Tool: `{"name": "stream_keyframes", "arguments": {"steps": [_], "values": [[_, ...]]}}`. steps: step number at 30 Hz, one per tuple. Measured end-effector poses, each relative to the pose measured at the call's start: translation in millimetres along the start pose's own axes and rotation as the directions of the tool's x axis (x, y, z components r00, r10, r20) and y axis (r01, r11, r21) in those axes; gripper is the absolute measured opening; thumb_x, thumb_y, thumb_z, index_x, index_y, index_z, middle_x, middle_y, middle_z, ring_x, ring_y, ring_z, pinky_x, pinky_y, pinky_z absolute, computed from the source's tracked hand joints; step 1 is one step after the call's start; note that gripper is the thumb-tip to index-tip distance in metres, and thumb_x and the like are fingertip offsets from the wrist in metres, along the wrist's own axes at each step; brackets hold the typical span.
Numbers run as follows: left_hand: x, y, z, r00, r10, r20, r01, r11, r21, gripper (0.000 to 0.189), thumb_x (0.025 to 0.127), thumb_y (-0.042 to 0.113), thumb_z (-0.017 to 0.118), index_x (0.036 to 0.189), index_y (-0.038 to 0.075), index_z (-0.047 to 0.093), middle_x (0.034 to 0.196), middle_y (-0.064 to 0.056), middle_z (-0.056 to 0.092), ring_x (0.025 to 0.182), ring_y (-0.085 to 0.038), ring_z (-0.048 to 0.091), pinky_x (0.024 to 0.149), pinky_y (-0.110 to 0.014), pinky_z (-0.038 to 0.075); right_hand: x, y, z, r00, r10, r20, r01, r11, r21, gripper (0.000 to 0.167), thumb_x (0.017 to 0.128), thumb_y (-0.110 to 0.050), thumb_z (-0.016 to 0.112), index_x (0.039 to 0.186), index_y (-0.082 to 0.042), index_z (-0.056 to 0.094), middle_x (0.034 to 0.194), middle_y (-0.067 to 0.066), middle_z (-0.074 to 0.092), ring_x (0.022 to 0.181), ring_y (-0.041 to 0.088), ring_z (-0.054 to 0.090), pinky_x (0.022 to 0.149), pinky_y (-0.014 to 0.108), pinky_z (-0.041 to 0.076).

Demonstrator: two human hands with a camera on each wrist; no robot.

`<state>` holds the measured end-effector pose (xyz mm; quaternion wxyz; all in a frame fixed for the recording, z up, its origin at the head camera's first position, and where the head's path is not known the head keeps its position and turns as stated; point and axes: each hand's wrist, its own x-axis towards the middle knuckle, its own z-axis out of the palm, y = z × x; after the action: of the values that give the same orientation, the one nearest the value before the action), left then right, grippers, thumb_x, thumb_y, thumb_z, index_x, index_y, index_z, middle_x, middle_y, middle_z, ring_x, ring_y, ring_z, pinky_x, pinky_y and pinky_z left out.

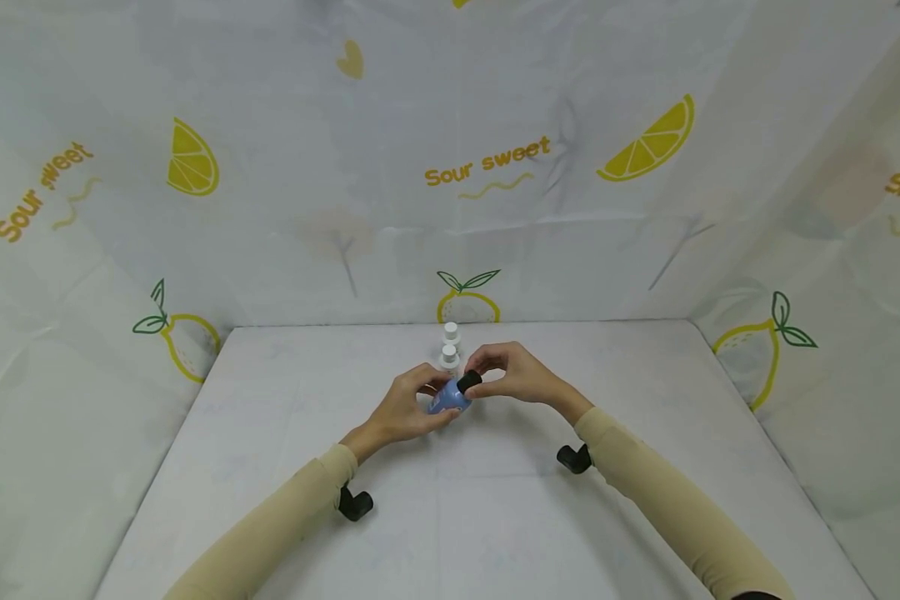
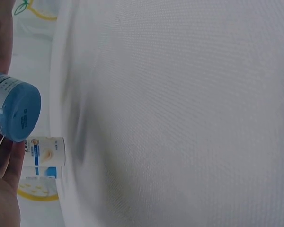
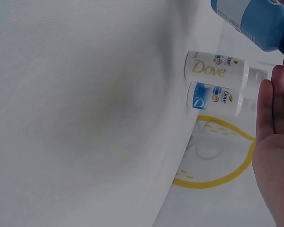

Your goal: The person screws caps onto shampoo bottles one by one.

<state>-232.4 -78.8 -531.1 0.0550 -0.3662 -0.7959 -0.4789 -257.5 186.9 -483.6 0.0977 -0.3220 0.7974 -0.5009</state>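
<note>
A blue bottle (image 1: 448,398) with a black cap (image 1: 469,381) is held tilted above the middle of the table. My left hand (image 1: 405,407) grips its body from the left, fingers behind and thumb in front. At the cap, the thumb and a finger of my right hand (image 1: 516,375) pinch from the right. The bottle's round base (image 2: 24,112) faces the left wrist camera. Just beyond the hands stand two white Dove bottles with white caps, a nearer bottle (image 3: 213,68) and a farther bottle (image 3: 217,98), one behind the other.
The white table (image 1: 540,533) ends at a back wall sheet (image 1: 270,250) printed with lemons and words. Similar sheets hang on the left and right sides. A black device (image 1: 356,504) sits at the left wrist and another black device (image 1: 573,458) at the right.
</note>
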Motion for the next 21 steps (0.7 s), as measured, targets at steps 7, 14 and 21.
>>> {"name": "stream_keyframes", "arguments": {"steps": [7, 14, 21], "values": [[-0.1, 2.1, 0.2, 1.000, 0.005, 0.004, -0.005, 1.000, 0.003, 0.046, 0.084, 0.010, 0.093, 0.125, 0.002, 0.072, 0.114, -0.012, 0.074, 0.102, -0.023, 0.075, 0.089, -0.030, 0.069, 0.2, -1.5, 2.2, 0.999, 0.028, -0.020, -0.029, 0.999, -0.033, 0.025, 0.086, -0.013, 0.093, 0.102, -0.013, 0.074, 0.101, 0.003, 0.076, 0.100, 0.017, 0.073, 0.103, 0.045, 0.061], [0.7, 3.1, 0.1, 1.000, 0.014, -0.001, -0.014, 1.000, 0.020, 0.047, 0.084, 0.010, 0.093, 0.125, 0.001, 0.072, 0.113, -0.012, 0.074, 0.102, -0.024, 0.075, 0.088, -0.029, 0.069, 1.2, 0.3, 4.5, 0.998, 0.027, -0.049, -0.030, 0.998, -0.049, 0.025, 0.086, -0.014, 0.093, 0.099, -0.011, 0.072, 0.096, 0.003, 0.074, 0.095, 0.013, 0.070, 0.099, 0.050, 0.062], [0.3, 3.0, -0.3, 1.000, 0.015, -0.002, -0.015, 1.000, 0.027, 0.047, 0.084, 0.011, 0.093, 0.125, -0.001, 0.071, 0.114, -0.012, 0.074, 0.101, -0.022, 0.074, 0.088, -0.028, 0.068, 1.7, -0.6, 7.4, 0.997, 0.033, -0.069, -0.037, 0.998, -0.059, 0.025, 0.086, -0.016, 0.093, 0.095, -0.012, 0.070, 0.093, 0.002, 0.071, 0.092, 0.013, 0.067, 0.097, 0.043, 0.062]]}}
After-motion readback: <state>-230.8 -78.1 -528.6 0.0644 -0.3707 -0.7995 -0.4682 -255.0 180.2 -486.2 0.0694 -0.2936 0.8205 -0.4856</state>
